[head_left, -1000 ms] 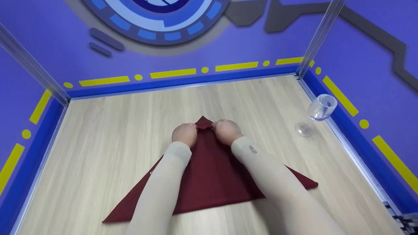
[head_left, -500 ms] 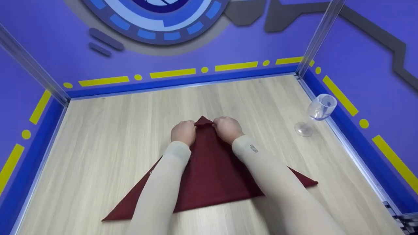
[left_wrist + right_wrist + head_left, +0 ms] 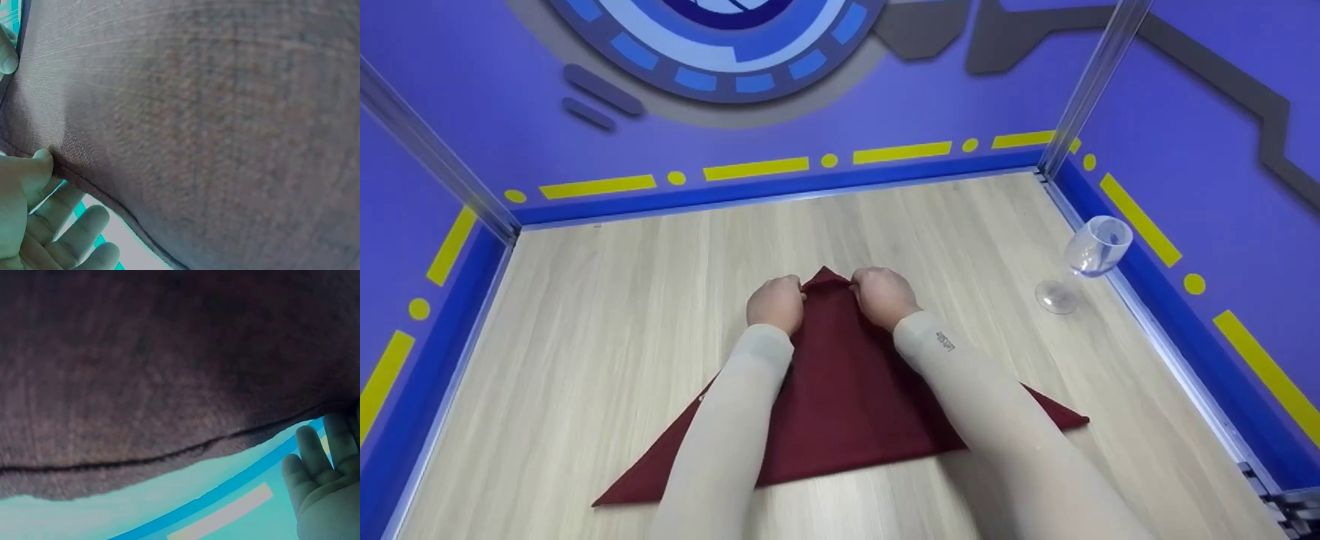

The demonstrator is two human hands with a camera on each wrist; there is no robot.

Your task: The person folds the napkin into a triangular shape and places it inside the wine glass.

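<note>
A dark red cloth napkin [image 3: 840,405], folded into a triangle, spreads over the table with its tip pointing away from me. Near that tip, my left hand [image 3: 777,304] pinches the napkin's left edge; in the left wrist view the thumb and forefinger of the left hand [image 3: 34,208] grip the hem while the other fingers spread loosely. Opposite it, my right hand [image 3: 885,296] pinches the right edge. The upper layer between the hands is raised, and its fold hides the cloth beneath. In the right wrist view, the right hand's pinching fingertips are mostly out of frame.
A stemmed wine glass [image 3: 1099,247] stands on the wooden table [image 3: 607,315] at the right, close to the side wall. Blue-purple panels [image 3: 780,135] with yellow dashes enclose the back and both sides.
My left hand has shifted slightly left and away, and my right hand slightly away. The cloth between them is drawn wider and flatter near the tip. The glass has not moved.
</note>
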